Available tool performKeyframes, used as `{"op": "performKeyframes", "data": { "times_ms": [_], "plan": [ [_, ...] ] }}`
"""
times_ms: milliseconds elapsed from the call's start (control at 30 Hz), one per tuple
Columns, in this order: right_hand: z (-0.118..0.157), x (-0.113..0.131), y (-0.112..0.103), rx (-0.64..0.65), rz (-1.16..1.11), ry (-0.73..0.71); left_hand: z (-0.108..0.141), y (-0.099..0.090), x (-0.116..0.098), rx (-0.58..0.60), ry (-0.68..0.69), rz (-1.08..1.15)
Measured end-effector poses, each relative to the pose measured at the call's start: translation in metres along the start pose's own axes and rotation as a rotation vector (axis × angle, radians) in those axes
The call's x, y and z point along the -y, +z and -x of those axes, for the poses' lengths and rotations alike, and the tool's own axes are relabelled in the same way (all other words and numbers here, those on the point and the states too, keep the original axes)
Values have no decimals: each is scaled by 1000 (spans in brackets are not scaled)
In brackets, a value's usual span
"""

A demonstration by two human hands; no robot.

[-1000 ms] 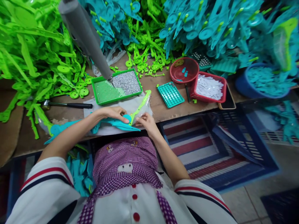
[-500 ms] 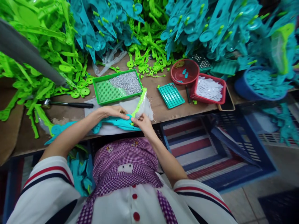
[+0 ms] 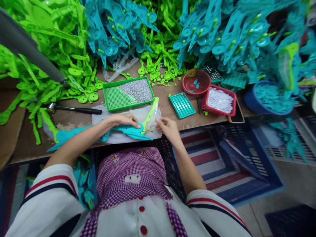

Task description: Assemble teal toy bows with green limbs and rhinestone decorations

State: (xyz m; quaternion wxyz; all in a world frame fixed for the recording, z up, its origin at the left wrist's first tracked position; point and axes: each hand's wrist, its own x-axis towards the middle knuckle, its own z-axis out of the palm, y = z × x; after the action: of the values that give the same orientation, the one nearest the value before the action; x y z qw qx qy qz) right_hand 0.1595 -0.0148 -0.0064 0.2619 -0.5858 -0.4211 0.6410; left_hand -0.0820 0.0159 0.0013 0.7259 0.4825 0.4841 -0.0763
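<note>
My left hand (image 3: 125, 120) lies over a blue plastic piece (image 3: 132, 130) on the white cloth (image 3: 108, 115), its thumb pressing near the round joint. From that joint a green arm (image 3: 151, 110) with clear film points up toward the tray. My right hand (image 3: 168, 129) is raised just right of the film, its fingertips pinched together; whether something small is between them is too small to tell. A small yellow-green bit (image 3: 149, 129) lies under the film. At the left, another blue piece (image 3: 65, 134) joins a green part (image 3: 49, 123).
A green tray (image 3: 128, 93) of small metal pins stands behind the cloth. Right of it are a teal tray (image 3: 182, 105), a red bowl (image 3: 196, 81), a red basket (image 3: 233, 105) of white pieces and a blue tub (image 3: 253, 98). A hammer (image 3: 76, 109) lies left.
My right hand has left the joint and moved right, away from the blue piece. My left hand still holds the piece. The camera view has shifted slightly.
</note>
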Motion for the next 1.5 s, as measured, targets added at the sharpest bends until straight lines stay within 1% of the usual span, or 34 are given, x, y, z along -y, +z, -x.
{"op": "performKeyframes", "data": {
  "times_ms": [33, 67, 100, 133, 167, 200, 300, 367, 400, 433, 467, 567, 600, 633, 667, 700, 733, 767, 800, 867, 967, 1000, 1067, 1133, 1267, 1367, 1500],
  "plan": [
    [-2, 9, -5, -123, 6, -118, 0, 0, -1, -3, -1, 2],
    [-5, 20, -6, -213, -3, -240, 0, 1, -2, -7, -4, 2],
    [-10, 33, -2, -248, -16, -354, 0, 1, -4, -13, -8, -1],
    [-17, 47, 6, -224, -21, -454, 0, 1, -5, -19, -11, -4],
    [-25, 62, 18, -166, -13, -539, 0, 2, -6, -24, -13, -4],
    [-35, 77, 34, -71, 8, -607, 0, 2, -8, -24, -15, 1],
    [-59, 121, 88, 186, 55, -764, 0, 3, -9, -20, -17, 39],
    [-69, 144, 118, 336, 42, -872, -1, 3, -9, -26, -32, 64],
    [-73, 152, 129, 397, 30, -909, -1, 3, -8, -29, -36, 75],
    [-78, 158, 138, 432, 14, -923, -2, 2, -8, -28, -36, 82],
    [-84, 163, 144, 431, -1, -906, -3, 2, -6, -25, -32, 82],
    [-108, 173, 161, 295, -23, -801, -5, 1, -3, -17, 0, 59],
    [-117, 176, 169, 290, -19, -788, -6, 1, -2, -18, 13, 51],
    [-125, 179, 178, 331, -10, -793, -6, 1, -1, -18, 24, 45],
    [-131, 181, 187, 403, 1, -811, -6, 1, 0, -19, 34, 39],
    [-134, 183, 196, 477, 11, -829, -6, 1, 0, -18, 41, 33],
    [-135, 185, 204, 522, 20, -840, -6, 2, 0, -24, 45, 30],
    [-133, 185, 210, 519, 28, -842, -6, 2, 0, -36, 47, 29],
    [-129, 183, 213, 471, 28, -839, -6, 2, 0, -50, 43, 28],
    [-122, 177, 209, 362, 12, -775, -6, 3, -1, -76, 31, 23],
    [-124, 157, 187, 315, -25, -592, -8, 2, -1, -61, 31, 26],
    [-128, 150, 179, 297, -33, -562, -9, 2, 1, -49, 36, 38],
    [-136, 135, 162, 223, -25, -571, -12, 1, 4, -27, 49, 62],
    [-140, 122, 147, 171, 19, -624, -15, 0, 7, -7, 65, 62],
    [-131, 110, 126, 179, 106, -711, -18, 0, 9, 7, 71, 42],
    [-122, 107, 121, 141, 78, -725, -16, 1, 7, -20, 51, 29],
    [-118, 99, 121, 28, 8, -685, -10, 2, 3, -27, 47, 36]
  ]
}}
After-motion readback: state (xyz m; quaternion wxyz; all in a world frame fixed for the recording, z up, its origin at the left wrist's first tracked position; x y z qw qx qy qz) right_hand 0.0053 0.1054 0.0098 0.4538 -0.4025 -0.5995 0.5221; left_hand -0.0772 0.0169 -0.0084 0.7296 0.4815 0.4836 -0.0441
